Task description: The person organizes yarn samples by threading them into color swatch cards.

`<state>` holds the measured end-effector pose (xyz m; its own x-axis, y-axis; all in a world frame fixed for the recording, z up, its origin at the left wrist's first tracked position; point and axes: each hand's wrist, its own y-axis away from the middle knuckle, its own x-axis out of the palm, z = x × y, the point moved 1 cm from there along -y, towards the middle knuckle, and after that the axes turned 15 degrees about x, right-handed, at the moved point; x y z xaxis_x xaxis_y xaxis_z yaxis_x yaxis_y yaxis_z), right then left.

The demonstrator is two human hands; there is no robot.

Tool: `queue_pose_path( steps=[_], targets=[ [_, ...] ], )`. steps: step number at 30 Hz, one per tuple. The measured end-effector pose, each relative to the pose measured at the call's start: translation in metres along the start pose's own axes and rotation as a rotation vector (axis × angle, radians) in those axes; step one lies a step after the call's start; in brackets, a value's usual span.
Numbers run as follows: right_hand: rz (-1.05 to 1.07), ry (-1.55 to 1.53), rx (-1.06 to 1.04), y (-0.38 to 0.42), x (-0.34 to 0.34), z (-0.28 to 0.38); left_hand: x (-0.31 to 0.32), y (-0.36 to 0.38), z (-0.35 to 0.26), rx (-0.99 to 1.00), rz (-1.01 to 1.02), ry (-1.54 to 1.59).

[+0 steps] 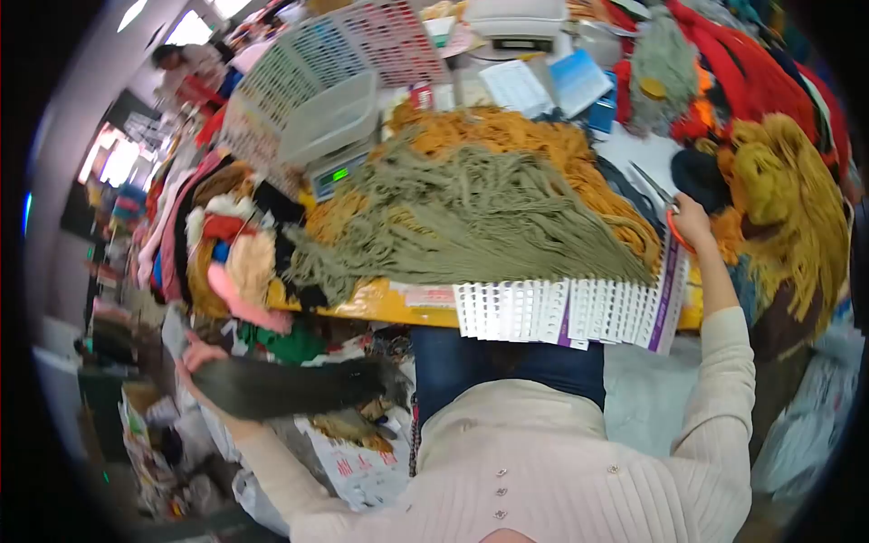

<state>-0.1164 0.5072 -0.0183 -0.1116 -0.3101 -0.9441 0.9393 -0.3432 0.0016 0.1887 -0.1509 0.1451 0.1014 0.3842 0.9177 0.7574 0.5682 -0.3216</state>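
My right hand (pixel 692 222) is closed around the orange handles of a pair of scissors (pixel 654 185), whose blades point up and left over the table's right side. Off the table's left front corner, my left hand (pixel 201 355) grips one end of a dark grey-green hank of yarn (pixel 290 387), which is smeared by motion and stretches right toward my lap. A big heap of olive-green yarn (pixel 489 213) covers the middle of the table, on top of orange-brown yarn (pixel 534 136). White cards with punched holes (pixel 543 308) stick out over the front edge.
A digital scale (pixel 337 176) bears a clear plastic tub (pixel 330 122) at the back left, before a colour sample board (pixel 335 54). Mustard yarn (pixel 778 190) hangs at the right. Coloured yarn scraps (pixel 231 235) pile at the left; plastic bags (pixel 353 462) lie below. Another person (pixel 190 77) is far left.
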Motion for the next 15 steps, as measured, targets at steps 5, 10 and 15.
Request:
queue_pose_path(
  steps=[5,10,15],
  targets=[
    [0.0,-0.095,-0.176,-0.046,0.043,-0.008,0.096,-0.024,-0.01,0.327,0.123,-0.699],
    [0.026,-0.017,-0.225,-0.077,0.065,-0.014,0.102,-0.051,-0.034,0.256,0.173,-0.588],
    [0.281,0.187,-0.179,-0.059,0.013,0.021,0.121,-0.055,-0.035,0.221,0.378,-0.436]
  ],
)
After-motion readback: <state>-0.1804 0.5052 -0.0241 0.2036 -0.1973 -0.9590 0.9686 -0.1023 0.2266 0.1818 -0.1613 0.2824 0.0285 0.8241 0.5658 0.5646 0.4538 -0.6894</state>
